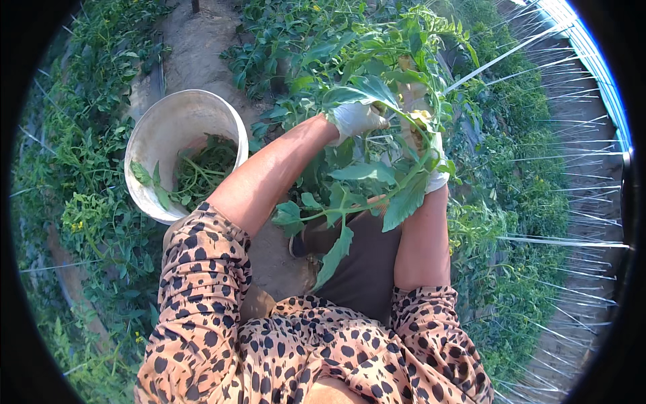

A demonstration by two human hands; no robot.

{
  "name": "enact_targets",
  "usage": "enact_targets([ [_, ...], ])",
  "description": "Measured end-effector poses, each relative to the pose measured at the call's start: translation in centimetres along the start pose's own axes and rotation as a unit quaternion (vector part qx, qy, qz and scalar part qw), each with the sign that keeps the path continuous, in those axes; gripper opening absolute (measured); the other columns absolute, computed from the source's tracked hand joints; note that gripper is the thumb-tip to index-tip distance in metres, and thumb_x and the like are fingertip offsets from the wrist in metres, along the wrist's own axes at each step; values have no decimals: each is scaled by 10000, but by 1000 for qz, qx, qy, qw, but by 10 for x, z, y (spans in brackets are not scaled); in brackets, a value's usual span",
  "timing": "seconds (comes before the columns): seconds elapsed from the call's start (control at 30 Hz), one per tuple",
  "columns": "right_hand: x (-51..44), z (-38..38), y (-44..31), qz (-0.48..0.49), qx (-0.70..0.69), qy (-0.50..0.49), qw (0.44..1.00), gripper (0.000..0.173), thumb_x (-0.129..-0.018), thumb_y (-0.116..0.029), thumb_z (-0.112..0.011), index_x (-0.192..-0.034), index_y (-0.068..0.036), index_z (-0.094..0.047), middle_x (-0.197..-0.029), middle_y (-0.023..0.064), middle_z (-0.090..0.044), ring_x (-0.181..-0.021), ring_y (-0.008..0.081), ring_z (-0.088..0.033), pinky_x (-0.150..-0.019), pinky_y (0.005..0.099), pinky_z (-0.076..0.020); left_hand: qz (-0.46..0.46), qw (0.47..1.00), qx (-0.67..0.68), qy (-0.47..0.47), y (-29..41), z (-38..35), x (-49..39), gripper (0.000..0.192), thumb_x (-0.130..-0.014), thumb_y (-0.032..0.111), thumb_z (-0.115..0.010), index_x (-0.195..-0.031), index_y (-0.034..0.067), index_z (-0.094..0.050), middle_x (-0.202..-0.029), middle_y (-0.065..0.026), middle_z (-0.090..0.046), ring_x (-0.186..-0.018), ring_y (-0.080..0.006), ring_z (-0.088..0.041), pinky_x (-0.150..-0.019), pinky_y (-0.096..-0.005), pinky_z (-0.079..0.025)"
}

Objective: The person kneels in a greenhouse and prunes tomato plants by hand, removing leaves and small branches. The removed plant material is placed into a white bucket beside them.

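My left hand [359, 121], in a pale thin glove with stained fingertips, is at the upper middle among the stems of a tomato plant [366, 171]; its fingers are curled and partly under a leaf, so its hold cannot be told. Just right of it my right hand [421, 126], gloved too, reaches up into the same plant, largely hidden by leaves and a stem. A long leafy stem arches in front of the right hand and down over my lap. A white plastic bucket [136, 166] with picked green shoots [202, 169] inside is left of my left forearm.
Dense rows of tomato plants [101, 177] with yellow flowers stand on both sides. A dirt path [199, 50] runs between them. A taut white string [504, 58] slants up right from the plant; many more strings [565, 241] cross the right side.
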State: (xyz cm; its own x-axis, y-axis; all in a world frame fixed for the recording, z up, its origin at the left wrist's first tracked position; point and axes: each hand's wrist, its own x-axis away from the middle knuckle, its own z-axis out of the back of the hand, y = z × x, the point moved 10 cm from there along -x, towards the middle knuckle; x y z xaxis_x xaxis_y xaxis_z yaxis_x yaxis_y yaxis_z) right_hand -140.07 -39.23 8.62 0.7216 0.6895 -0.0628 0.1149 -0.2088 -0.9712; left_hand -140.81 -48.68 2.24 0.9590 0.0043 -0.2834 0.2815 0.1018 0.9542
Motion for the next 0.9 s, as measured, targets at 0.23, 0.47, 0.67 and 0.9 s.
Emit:
enact_targets([
  [0.23, -23, -17, -45, -22, -130, -51, 990, 705, -1019, -547, -523, -1518, -62, -405, -1479, 240, -500, -1345, 402, -507, -1086, 648, -416, 47, 962, -231, 137, 32, 12, 23, 648, -821, 565, -738, -1177, 29, -667, -977, -220, -737, -913, -421, -713, -798, -490, -554],
  [0.47, -3, 2, -58, -21, -128, 25, 991, 680, -982, -527, -626, -1429, -24, -521, -1399, 174, -570, -1208, 321, -587, -1040, 499, -502, 92, 948, -245, 181, 37, 23, 34, 356, -911, 323, -623, -1158, 76, -692, -962, -209, -734, -927, -400, -712, -803, -502, -558],
  [0.67, 8, -12, -77, -121, -236, 66, 962, 1195, -822, -808, -610, -1524, 113, -316, -1588, 263, -347, -1499, 417, -301, -1206, 578, -301, 106, 942, -238, 210, 20, 29, 42, 353, -909, 330, -589, -1127, 79, -708, -1021, -188, -739, -939, -399, -707, -826, -496, -553],
  [0.9, 16, -31, -79, 21, 120, -41, 992, 929, -952, -561, -630, -1600, -16, -246, -1610, 187, -374, -1453, 412, -412, -1132, 521, -444, 105, 945, -231, 208, 3, 34, 32, 333, -943, 322, -566, -1178, 130, -704, -1046, -182, -737, -957, -403, -698, -838, -505, -545],
])
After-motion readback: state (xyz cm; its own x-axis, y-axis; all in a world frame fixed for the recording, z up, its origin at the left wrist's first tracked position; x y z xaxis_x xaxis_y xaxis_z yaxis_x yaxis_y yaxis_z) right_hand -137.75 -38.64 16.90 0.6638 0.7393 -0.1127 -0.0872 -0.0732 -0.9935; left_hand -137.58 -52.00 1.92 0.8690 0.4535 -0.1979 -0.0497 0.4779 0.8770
